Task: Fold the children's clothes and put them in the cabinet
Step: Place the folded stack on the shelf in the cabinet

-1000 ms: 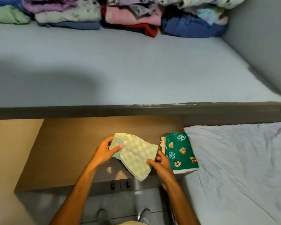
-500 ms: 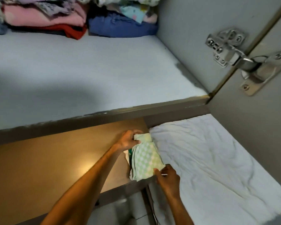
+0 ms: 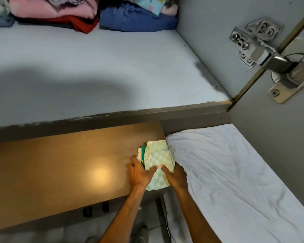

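A small pile of folded children's clothes lies at the right end of the wooden table (image 3: 60, 172). On top is a green-and-white checked garment (image 3: 159, 155), with a dark green piece (image 3: 143, 155) showing at its left edge. My left hand (image 3: 140, 174) grips the pile's near left side. My right hand (image 3: 175, 174) grips its near right side. Above the table is the open cabinet's grey shelf (image 3: 112, 71), with folded clothes (image 3: 88, 13) stacked along its back.
A bed with a wrinkled white sheet (image 3: 235, 181) lies right of the table. The open cabinet door (image 3: 279, 146) with its metal hinge (image 3: 263, 55) stands at the right. The shelf's front edge (image 3: 112, 118) overhangs the table's back.
The checked garment went from mid-table onto the dark green piece at the right. Both hands have come to the pile's near end, one on each side. The view swung right.
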